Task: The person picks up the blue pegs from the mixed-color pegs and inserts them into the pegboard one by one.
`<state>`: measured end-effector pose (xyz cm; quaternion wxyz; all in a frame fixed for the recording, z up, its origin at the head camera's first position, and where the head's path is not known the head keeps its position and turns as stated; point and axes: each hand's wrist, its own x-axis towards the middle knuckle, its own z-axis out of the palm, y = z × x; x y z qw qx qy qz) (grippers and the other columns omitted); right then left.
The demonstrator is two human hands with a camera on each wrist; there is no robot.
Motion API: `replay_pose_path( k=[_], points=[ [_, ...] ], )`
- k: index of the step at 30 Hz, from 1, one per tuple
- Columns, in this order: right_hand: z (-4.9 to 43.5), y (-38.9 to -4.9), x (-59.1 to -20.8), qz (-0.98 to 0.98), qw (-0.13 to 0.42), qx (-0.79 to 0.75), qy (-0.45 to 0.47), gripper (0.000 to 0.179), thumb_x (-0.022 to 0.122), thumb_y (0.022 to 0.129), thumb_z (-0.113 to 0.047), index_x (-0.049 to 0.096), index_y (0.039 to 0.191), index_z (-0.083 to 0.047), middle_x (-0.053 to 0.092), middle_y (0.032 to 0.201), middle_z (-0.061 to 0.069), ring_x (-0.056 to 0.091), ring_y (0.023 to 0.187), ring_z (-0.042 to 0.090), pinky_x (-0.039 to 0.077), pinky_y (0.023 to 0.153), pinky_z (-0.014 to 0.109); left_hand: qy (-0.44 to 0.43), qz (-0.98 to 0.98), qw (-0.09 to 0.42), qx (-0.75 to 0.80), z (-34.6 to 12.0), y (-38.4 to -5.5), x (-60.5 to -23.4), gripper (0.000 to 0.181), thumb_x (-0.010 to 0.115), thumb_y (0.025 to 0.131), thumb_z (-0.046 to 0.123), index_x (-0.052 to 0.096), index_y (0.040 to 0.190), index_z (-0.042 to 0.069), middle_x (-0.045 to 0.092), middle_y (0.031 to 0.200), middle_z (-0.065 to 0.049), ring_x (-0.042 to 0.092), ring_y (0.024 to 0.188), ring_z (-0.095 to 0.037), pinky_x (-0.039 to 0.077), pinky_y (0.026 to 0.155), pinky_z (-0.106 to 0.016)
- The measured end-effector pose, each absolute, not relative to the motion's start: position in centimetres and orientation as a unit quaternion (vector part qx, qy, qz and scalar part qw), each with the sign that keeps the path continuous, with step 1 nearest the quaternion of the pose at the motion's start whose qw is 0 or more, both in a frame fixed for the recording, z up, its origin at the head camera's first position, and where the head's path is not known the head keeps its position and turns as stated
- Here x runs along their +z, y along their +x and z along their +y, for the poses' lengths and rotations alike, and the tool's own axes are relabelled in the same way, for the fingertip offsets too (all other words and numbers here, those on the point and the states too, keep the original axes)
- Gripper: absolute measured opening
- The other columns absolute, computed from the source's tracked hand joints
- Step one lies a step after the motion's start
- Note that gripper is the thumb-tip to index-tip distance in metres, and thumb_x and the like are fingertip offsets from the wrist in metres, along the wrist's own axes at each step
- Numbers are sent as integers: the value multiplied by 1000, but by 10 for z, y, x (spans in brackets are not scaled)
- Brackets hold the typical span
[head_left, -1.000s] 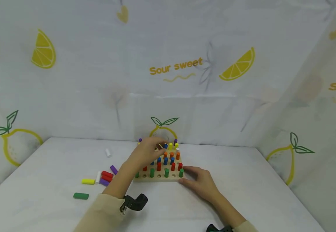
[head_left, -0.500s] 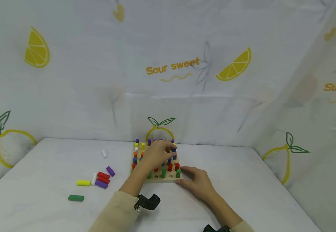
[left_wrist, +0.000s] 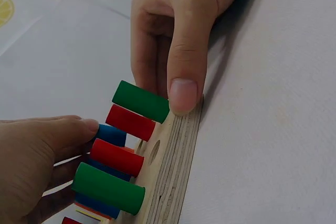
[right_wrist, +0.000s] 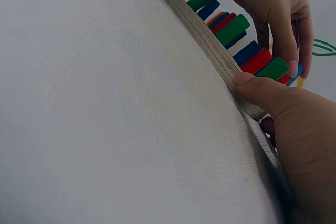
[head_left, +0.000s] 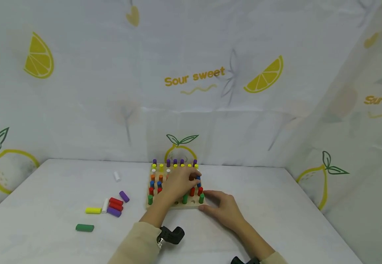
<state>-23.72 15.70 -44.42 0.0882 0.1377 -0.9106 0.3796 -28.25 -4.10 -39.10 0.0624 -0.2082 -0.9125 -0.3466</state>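
Observation:
A wooden pegboard [head_left: 192,206] stands at the table's far middle, bearing rows of coloured pegs. My left hand [head_left: 179,182] reaches over it and pinches a blue peg [left_wrist: 111,135] between thumb and fingers at the right end of the blue row. The lower end of that peg is hidden behind red pegs [left_wrist: 117,157]. With my right hand [head_left: 225,210] I grip the board's near right corner; the thumb presses the front edge beside a green peg [right_wrist: 274,68] and the fingers lie along the side. My left hand covers the middle of the board.
Loose pegs lie on the white table left of the board: a green one [head_left: 84,228], a yellow one [head_left: 93,211], two red ones [head_left: 116,204], purple ones [head_left: 124,196] and white ones [head_left: 117,176]. A lemon-print sheet [head_left: 111,91] hangs behind the table.
My left hand has moved right and nearer over the board, carrying the blue peg from the back rows to the right end of the blue row. My right hand stays at the corner.

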Motion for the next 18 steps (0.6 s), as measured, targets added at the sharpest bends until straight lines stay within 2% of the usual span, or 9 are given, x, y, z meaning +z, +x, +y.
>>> replay_pose_path(
  k=[12, 18],
  points=[
    [158, -238, -445, -913, 95, 371, 138, 48, 88, 76, -34, 75, 119, -19, 75, 119, -6, 67, 122, 18, 49, 109, 44, -207, -920, 73, -326, -35, -282, -399, 23, 73, 94, 25, 76, 115, 15, 78, 104, 2, 72, 99, -15, 59, 89, -37],
    [157, -238, -445, -915, 94, 366, 140, 48, 88, 76, -35, 75, 120, -19, 75, 120, -5, 67, 122, 19, 49, 109, 45, -194, -918, 85, -334, -31, -281, -399, 20, 75, 92, 22, 78, 110, 13, 78, 100, 0, 71, 92, -15, 59, 83, -35]
  ],
)
